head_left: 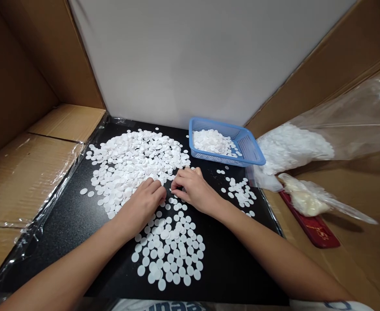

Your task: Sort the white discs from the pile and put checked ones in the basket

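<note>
A big heap of small white discs covers the far left of a black work surface. A flatter spread of discs lies nearer to me. My left hand rests palm down at the heap's near edge, fingers curled onto the discs. My right hand sits just beside it, fingertips pinched together over a few discs between the two groups. What the fingers hold is too small to make out.
A blue plastic basket with discs in it stands at the back right. A small scatter of discs lies before it. A clear bag of discs, a smaller bag and a red flat object lie on cardboard at the right.
</note>
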`<state>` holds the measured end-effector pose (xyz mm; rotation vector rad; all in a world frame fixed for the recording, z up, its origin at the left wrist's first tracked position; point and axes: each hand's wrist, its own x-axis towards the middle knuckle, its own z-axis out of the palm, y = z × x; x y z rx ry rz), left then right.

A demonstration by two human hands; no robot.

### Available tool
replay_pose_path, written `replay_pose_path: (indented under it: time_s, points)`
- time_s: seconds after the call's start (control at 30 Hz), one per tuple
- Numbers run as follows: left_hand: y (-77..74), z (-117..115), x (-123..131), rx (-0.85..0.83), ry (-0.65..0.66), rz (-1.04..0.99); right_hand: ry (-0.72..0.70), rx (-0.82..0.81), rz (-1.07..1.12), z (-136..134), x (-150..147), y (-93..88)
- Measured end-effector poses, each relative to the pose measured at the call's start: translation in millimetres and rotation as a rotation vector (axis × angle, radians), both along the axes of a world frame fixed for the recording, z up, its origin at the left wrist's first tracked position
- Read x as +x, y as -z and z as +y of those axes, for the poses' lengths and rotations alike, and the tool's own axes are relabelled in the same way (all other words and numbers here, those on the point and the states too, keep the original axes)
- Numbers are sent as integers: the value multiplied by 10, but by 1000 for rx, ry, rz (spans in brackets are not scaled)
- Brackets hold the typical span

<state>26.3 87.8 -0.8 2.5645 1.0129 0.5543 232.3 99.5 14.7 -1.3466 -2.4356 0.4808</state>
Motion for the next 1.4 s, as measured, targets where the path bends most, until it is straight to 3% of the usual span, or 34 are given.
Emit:
replay_pose_path:
  time_s: [0.13, 0.33, 0.47, 0.63, 0.87, 0.97, 1.07, 1.2, 1.3, 1.4]
  points:
    - [-16, 35, -106, -133, -24, -92, -28, -122, 76, -114, 164, -55]
    - [-310, 135, -298, -255, -419, -490, 210, -46, 176, -242, 390, 35]
    - [-435, 161, -351, -221, -558, -671, 226, 36, 145, -236, 387, 142]
    - [-410, 156, -362, -258, -564, -728, 192, 119, 57, -197, 317, 190]
    - [-391, 155, -353, -290, -548, -749, 180, 151, 124, -224, 266, 159]
    - [-397, 153, -353, -302, -552, -744, 103, 201, 135, -252, 254, 139]
    - [-404, 150, -348, -317, -557, -733, 28, 96, 219, -269, 265, 110]
    - [-393, 142, -328, -362, -530, -736, 171, 19, 409, -284, 293, 87]
    - [-366, 129, -313, -411, -457, -694, 252, -30, 522, -315, 271, 114]
    - [-338, 95, -291, -484, -337, -594, 199, -132, 563, -367, 205, 166]
